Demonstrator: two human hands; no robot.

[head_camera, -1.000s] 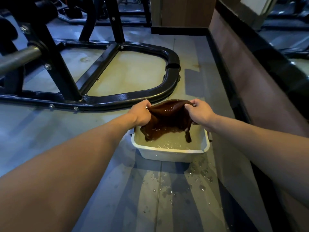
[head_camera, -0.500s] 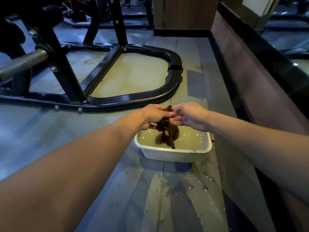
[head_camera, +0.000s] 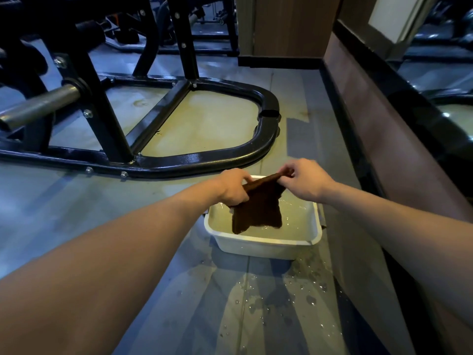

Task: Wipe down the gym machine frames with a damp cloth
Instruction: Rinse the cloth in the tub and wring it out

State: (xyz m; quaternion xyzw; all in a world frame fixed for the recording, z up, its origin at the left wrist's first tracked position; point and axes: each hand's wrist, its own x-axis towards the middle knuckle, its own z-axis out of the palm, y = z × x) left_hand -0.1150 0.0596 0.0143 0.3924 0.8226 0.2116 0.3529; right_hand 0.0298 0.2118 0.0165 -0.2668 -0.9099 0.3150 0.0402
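Black tubular steel machine frame off to the left and behind, dry-looking and not yet wiped, within easy reach once the rag's ready. Left hand and right hand each pinching a top corner of the soaked dark brown cloth, spreading it flat with the bottom edge dipping in the water. Held right over the white rectangular plastic basin, probably so drips land there rather than among the splashes on the grey floor.

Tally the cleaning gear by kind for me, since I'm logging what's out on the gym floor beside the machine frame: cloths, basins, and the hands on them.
Brown cloth: 1, wet and pinched by both hands
White plastic basin: 1, holding water
Hands: 2, left hand and right hand
Total: 4
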